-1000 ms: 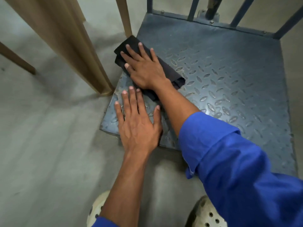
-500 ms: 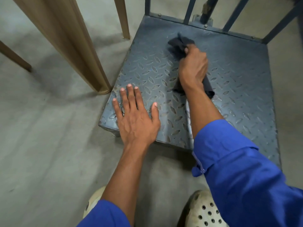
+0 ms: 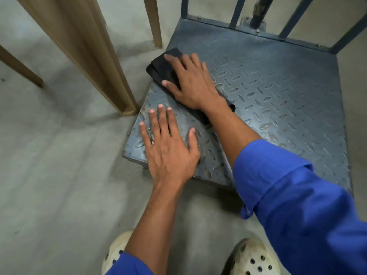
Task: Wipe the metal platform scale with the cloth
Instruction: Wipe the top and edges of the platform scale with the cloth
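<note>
The metal platform scale (image 3: 278, 92) is a blue-grey tread plate lying low on the floor, with upright bars along its far edge. A folded black cloth (image 3: 162, 66) lies at the plate's left edge. My right hand (image 3: 192, 84) presses flat on the cloth with straight, spread fingers, and part of the cloth is hidden under the palm and wrist. My left hand (image 3: 168, 147) rests flat on the plate's near left corner, fingers straight, holding nothing.
Tan wooden legs (image 3: 111, 76) stand just left of the scale, one slim leg (image 3: 155, 22) near its far left corner. The grey railing bars (image 3: 236, 12) rise at the back. My two pale perforated shoes (image 3: 256, 259) stand on the concrete floor in front.
My right hand has swept the cloth from the far middle of the plate back to the left edge, and its fingers now lie flat. The left hand has stayed put.
</note>
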